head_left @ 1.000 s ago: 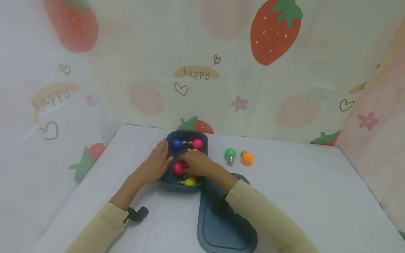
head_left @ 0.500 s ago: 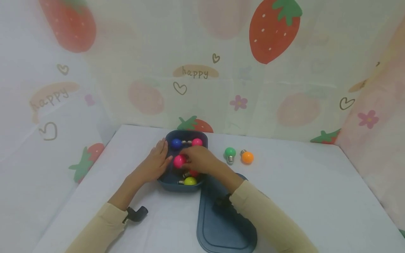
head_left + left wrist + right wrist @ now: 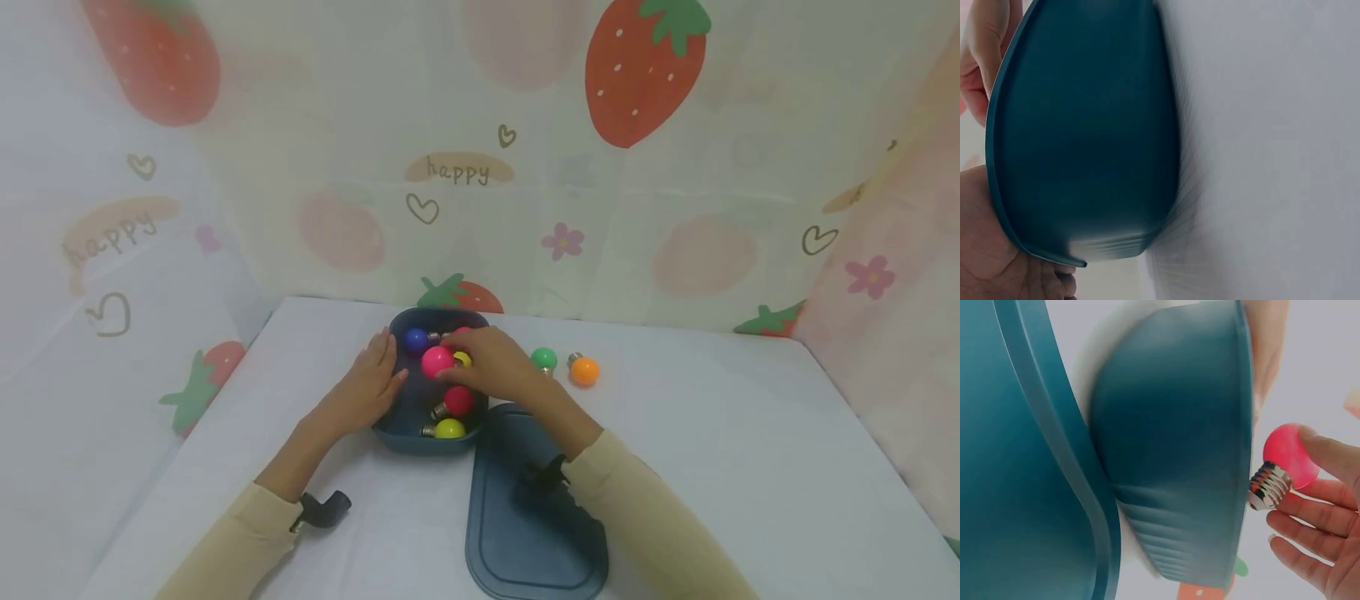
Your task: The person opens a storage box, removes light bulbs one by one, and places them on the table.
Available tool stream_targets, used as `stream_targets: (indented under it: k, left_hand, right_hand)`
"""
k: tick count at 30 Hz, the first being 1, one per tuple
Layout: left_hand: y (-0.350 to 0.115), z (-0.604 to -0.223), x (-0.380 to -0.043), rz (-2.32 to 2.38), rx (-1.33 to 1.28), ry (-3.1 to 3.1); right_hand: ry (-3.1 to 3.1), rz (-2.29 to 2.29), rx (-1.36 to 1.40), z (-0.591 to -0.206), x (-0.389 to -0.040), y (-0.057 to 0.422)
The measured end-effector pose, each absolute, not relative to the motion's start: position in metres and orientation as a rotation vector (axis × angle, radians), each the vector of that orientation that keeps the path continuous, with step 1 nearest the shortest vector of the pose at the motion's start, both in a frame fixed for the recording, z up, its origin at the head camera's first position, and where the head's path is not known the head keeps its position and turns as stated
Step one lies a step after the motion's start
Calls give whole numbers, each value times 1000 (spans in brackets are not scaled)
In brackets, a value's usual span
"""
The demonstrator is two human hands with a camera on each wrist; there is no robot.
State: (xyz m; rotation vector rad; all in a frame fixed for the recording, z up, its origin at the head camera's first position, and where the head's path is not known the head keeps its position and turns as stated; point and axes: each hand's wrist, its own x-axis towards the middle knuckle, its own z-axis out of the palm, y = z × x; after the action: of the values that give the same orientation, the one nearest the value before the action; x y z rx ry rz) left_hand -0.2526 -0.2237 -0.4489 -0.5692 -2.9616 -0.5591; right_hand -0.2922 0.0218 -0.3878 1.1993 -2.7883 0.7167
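Observation:
A pink light bulb [image 3: 1286, 453] with a metal screw base is pinched between the thumb and fingers of my right hand [image 3: 491, 362], just above the dark blue box [image 3: 408, 444]. My left hand [image 3: 365, 385] rests against the box's left rim with its fingers straight. Inside the box lie a blue bulb [image 3: 416, 340], a second pink bulb partly covered by my right hand, a red bulb [image 3: 459, 401] and two yellow bulbs; one yellow bulb [image 3: 450, 428] is at the near end, the other is half hidden behind the held bulb.
A flat blue lid [image 3: 525, 533] lies on the white table, against the box's near right side and under my right forearm. To the right of the box are a green bulb [image 3: 543, 359] and an orange bulb [image 3: 585, 371]. A strawberry-printed cloth [image 3: 465, 92] hangs behind.
My right hand has lifted the pink bulb and carried it toward the far end of the box, uncovering the red bulb. The left hand has stayed at the rim.

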Motion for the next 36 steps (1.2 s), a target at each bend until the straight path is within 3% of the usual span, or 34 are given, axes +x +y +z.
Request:
stream_targets:
  k: [36]
  left_hand:
    - [-214, -450, -249, -518, -502, -2959]
  right_hand:
    - [-2609, 1176, 756, -380, -277, 121]
